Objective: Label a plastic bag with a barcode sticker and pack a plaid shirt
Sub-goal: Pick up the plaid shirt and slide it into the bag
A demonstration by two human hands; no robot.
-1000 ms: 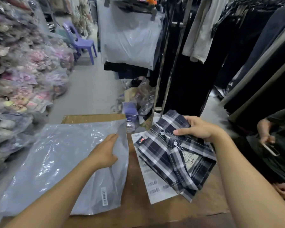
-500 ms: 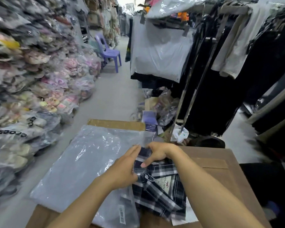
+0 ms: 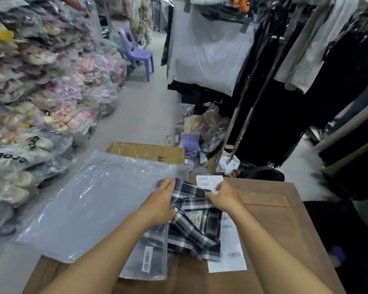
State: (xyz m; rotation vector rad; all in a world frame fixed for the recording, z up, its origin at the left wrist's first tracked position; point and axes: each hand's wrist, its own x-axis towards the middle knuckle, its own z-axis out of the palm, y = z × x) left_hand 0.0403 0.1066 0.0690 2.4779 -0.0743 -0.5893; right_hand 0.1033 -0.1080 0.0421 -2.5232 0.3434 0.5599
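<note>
Grey translucent plastic forms the bag [image 3: 89, 200], which lies flat across the left part of the brown table [image 3: 274, 230] and overhangs its left edge. A white barcode sticker [image 3: 147, 259] is fixed on the bag near its open end, at the near side.

The plaid shirt [image 3: 194, 228], folded and patterned in dark navy and white, lies at the bag's open end. Its left portion shows dimly through the plastic, so that part sits inside the bag; the larger right portion lies outside, on top of a white sheet of barcode labels [image 3: 229, 257]. A brand tag is visible at the collar.

The left hand [image 3: 159, 205] is positioned at the bag mouth, fingers extended forward and close together along the shirt's left edge, with the thumb near a collar button. Whether the fingers pinch the plastic or only press on it cannot be told. The right hand [image 3: 224, 197] rests on the shirt's far right corner, fingers curled and closed on the fabric edge.

A second strip of labels [image 3: 209, 181] lies on the table just beyond the right hand. A cardboard box [image 3: 145, 152] stands behind the bag. Packed footwear in clear bags [image 3: 30, 92] is stacked along the left. A purple chair [image 3: 138, 54] stands in the aisle, and dark garments hang on a rack [image 3: 306, 81] at the right.
</note>
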